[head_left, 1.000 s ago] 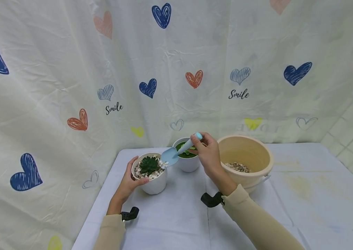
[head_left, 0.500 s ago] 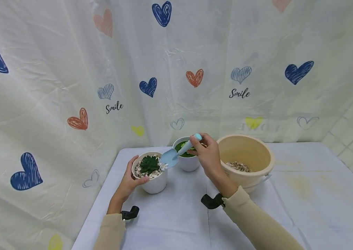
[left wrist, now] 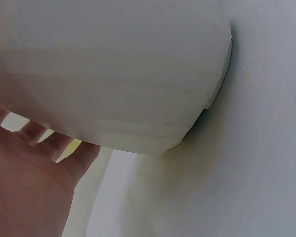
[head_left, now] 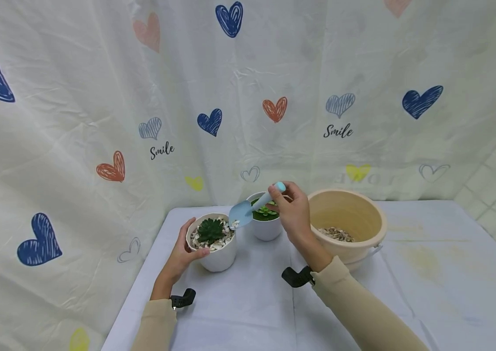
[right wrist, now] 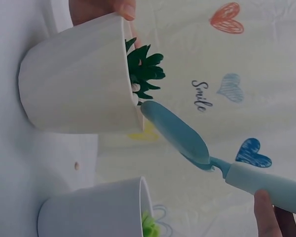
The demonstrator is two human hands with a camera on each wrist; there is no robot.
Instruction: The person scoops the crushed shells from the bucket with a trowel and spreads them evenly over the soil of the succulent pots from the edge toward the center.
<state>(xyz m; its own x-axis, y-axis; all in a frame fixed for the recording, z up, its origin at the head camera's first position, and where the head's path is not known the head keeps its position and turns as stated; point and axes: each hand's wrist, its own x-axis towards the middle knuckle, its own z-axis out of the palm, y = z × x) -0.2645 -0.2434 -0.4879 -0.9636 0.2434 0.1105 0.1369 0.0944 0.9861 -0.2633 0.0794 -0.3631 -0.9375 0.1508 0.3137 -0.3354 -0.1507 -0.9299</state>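
My left hand (head_left: 183, 253) grips a white flowerpot (head_left: 219, 260) at the left, its thumb on the near side and fingers round the far side. Inside the pot, a dark green succulent (head_left: 210, 230) stands among pale pebbles (head_left: 219, 242). A light blue trowel (head_left: 241, 213) slants down to the pot's right rim, with a few white pebbles at its tip. My right hand (head_left: 295, 214) pinches the trowel by its handle. In the right wrist view the blade's tip (right wrist: 149, 107) is right at the rim. The left wrist view shows the pot's wall (left wrist: 108, 84) and my left fingers behind it.
A second white pot (head_left: 266, 230) with a bright green succulent (head_left: 266, 210) stands behind the trowel. To its right is a beige bucket (head_left: 368, 229) with pebbles (head_left: 337, 234) at the bottom. A heart-print sheet (head_left: 248, 97) hangs behind the white-covered table (head_left: 256, 302).
The trowel's blade has lifted slightly and shifted a little right at the pot's rim. Fewer white pebbles show at its tip. My left hand keeps its grip on the pot.
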